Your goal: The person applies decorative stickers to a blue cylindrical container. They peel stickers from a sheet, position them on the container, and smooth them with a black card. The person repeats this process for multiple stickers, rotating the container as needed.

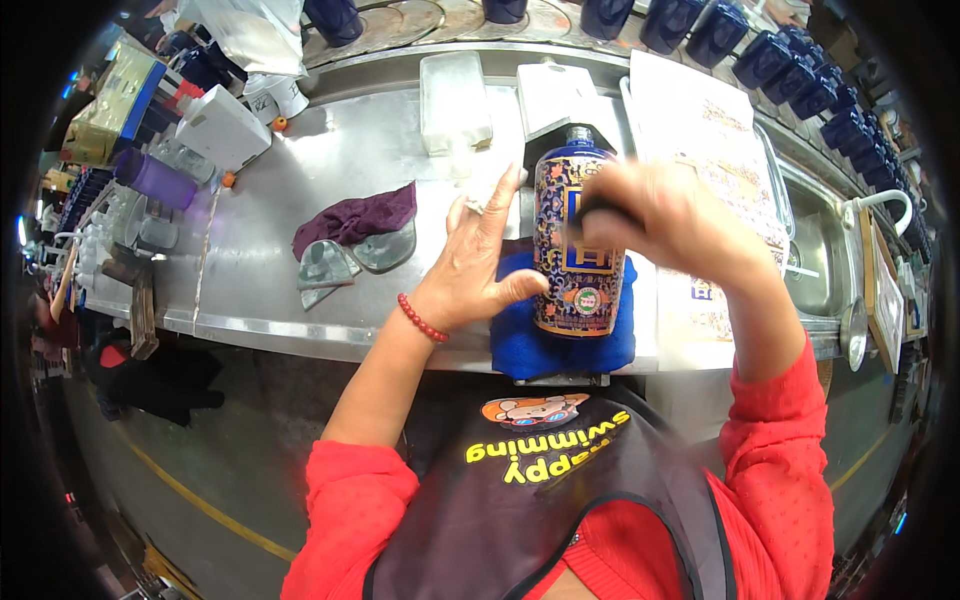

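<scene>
A dark blue bottle (575, 245) with a pale neck and an ornate gold-and-floral wrap lies on a folded blue cloth (512, 335) at the bench's front edge, its neck pointing away from me. My left hand (478, 258) is at the bottle's left side, fingers stretched and thumb out against its edge. A small whitish scrap shows by its fingers. Over the bottle's right side, my right hand (668, 208) is smeared by motion. It grips a dark pad (610, 215) at the front of the bottle; the pad's full shape is hidden.
Printed floral sheets (730, 160) lie to the right, beside a metal sink (822, 245). A purple cloth (358, 215) and grey-green flat pieces (326, 268) lie left. A translucent tray (455, 105) stands behind. Several blue bottles (720, 35) line the back.
</scene>
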A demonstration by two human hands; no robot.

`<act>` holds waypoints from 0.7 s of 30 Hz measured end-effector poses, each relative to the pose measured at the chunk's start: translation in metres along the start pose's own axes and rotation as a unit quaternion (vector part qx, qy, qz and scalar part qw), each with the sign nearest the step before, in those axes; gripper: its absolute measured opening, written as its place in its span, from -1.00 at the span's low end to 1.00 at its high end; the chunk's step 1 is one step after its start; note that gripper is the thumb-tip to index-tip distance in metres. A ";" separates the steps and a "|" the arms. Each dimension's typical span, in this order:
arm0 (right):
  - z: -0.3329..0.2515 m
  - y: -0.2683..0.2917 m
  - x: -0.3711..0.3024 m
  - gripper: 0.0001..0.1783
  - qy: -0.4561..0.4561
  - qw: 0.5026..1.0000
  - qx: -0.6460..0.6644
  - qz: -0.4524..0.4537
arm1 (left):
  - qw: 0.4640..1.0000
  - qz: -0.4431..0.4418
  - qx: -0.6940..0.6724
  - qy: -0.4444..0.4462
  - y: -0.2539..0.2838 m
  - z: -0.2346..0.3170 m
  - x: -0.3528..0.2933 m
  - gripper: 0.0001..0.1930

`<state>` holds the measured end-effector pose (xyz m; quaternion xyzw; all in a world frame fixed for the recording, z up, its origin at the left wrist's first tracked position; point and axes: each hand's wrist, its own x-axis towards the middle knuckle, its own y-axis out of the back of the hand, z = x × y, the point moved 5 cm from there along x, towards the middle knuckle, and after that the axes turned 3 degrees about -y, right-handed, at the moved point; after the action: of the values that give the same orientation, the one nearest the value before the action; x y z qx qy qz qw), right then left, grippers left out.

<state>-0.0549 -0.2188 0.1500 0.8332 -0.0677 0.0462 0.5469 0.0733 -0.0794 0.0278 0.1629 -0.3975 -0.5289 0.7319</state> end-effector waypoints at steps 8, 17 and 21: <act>-0.051 -0.005 -0.007 -0.85 0.143 0.988 0.020 -0.049 | 0.989 0.121 0.042 0.069 0.007 0.011 -0.027 -0.23; -0.030 -0.008 -0.040 -0.82 0.161 0.978 0.119 0.064 | 0.992 0.073 0.101 0.001 -0.023 0.073 -0.040 0.17; 0.030 0.009 -0.035 -0.83 -0.065 0.941 0.119 0.311 | 0.988 0.080 0.134 -0.006 -0.030 0.071 -0.038 0.17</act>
<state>-0.0907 -0.2470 0.1408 0.8310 -0.3528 0.1671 0.3963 -0.0040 -0.0441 0.0373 0.2240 -0.4814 -0.4115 0.7408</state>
